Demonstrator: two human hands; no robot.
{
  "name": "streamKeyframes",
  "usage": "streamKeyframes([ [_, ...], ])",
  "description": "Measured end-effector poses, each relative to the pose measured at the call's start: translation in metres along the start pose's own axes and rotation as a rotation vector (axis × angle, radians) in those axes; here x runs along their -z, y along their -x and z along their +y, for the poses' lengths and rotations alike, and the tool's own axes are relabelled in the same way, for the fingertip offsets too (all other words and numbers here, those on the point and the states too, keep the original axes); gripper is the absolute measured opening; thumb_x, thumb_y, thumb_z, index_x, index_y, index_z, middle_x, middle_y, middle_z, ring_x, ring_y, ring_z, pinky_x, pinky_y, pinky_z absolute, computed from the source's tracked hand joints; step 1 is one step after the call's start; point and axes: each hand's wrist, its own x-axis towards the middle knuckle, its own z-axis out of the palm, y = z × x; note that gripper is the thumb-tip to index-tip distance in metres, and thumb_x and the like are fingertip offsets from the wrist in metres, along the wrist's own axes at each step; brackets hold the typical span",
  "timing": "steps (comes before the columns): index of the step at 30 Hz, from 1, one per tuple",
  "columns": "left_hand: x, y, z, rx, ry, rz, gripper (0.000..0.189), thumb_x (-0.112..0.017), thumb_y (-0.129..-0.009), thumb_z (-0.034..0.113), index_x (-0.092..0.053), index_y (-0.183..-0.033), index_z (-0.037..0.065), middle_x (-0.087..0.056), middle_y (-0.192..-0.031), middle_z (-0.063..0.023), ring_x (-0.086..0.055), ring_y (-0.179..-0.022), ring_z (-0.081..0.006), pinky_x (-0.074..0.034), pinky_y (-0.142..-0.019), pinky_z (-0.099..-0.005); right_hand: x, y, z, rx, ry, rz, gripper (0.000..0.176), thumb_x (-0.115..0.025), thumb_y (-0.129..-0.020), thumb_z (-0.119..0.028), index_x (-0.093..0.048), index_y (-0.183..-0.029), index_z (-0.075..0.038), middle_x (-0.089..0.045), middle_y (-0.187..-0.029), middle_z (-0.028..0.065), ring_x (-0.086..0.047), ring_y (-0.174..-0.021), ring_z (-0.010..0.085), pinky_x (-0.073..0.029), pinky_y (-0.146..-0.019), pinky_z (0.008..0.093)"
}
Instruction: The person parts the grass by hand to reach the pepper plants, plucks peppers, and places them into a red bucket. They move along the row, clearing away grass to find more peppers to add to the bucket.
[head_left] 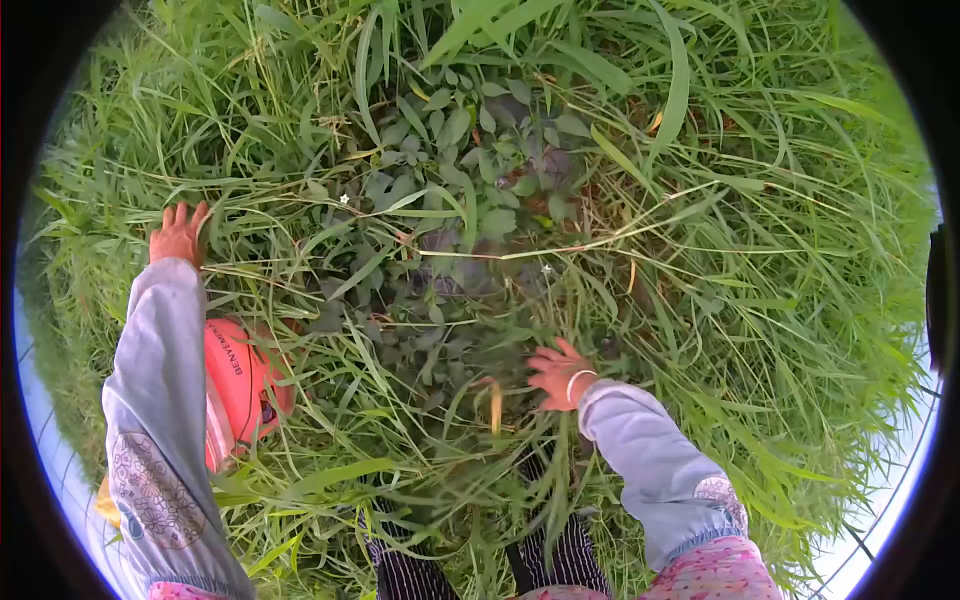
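My left hand (178,235) reaches out at the left with its fingers apart, touching the tall grass (250,215); whether any blades are between the fingers is hard to see. Lower and right of centre, my right hand (560,375) has its fingers spread over the grass and holds nothing visible. A pale band circles that wrist. Between the hands lies a low broad-leafed plant (395,190) with small white flowers (345,199). A long grass stem (560,250) crosses over it.
A coral-red container (235,385) with dark lettering sits in the grass beside my left forearm. Greyish patches (550,165) show among the leaves. Dense grass surrounds everything. My legs in striped trousers (410,565) are at the bottom, partly behind blurred blades.
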Motion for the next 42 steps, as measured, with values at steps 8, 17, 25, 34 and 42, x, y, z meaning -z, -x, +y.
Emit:
streamKeyframes([
  [8,0.054,-0.006,0.042,-0.161,-0.081,0.29,0.052,-0.057,-0.073,0.003,-0.044,-0.123,0.011,-0.049,-0.109,-0.0101,-0.052,-0.101,-0.0266,-0.048,-0.078,-0.0372,-0.052,0.006,0.044,-0.102,0.03,-0.074,0.046,-0.063,-0.072,-0.03,-0.059,-0.115,-0.018,-0.047,-0.129,0.0002,-0.03,-0.13,0.0202,-0.008,-0.11,0.0434],
  [17,0.159,0.073,0.256,-0.987,0.527,0.438,0.03,-0.054,-0.066,0.0,-0.058,-0.095,0.005,-0.058,-0.091,-0.014,-0.058,-0.09,-0.0313,-0.049,-0.078,-0.0378,-0.052,0.027,0.024,-0.012,-0.112,0.17,0.038,-0.054,-0.079,-0.018,-0.057,-0.116,-0.017,-0.049,-0.127,0.0011,-0.03,-0.13,0.0199,-0.007,-0.112,0.0418],
  [25,0.157,0.117,0.453,-0.904,0.777,-0.087,0.071,-0.054,-0.069,-0.006,-0.034,-0.134,0.011,-0.036,-0.137,-0.014,-0.034,-0.127,-0.0303,-0.028,-0.106,-0.0386,-0.058,0.024,0.03,0.064,-0.467,0.356,0.034,-0.05,-0.08,-0.019,-0.055,-0.113,-0.014,-0.059,-0.105,0.0085,-0.052,-0.109,0.0256,-0.02,-0.106,0.0467],
  [34,0.073,0.167,0.465,-1.108,0.246,-0.214,0.05,-0.043,-0.088,0.024,-0.032,-0.134,0.007,-0.041,-0.133,-0.01,-0.035,-0.126,-0.0238,-0.027,-0.104,-0.042,-0.008,0.038,0.054,-0.014,-1.57,0.785,0.031,-0.054,-0.085,-0.012,-0.055,-0.116,-0.011,-0.063,-0.103,0.0067,-0.06,-0.091,0.0198,-0.048,-0.076,0.0324],
  [42,0.028,0.178,0.458,-1.1,0.555,0.018,0.052,-0.045,-0.082,0.008,-0.038,-0.133,0.018,-0.042,-0.133,-0.0076,-0.038,-0.125,-0.0231,-0.026,-0.104,-0.0453,-0.142,-0.054,0.087,-0.576,-2.368,1.091,0.038,-0.051,-0.086,-0.001,-0.047,-0.124,-0.005,-0.055,-0.118,0.0118,-0.056,-0.104,0.0214,-0.048,-0.085,0.0312],
])
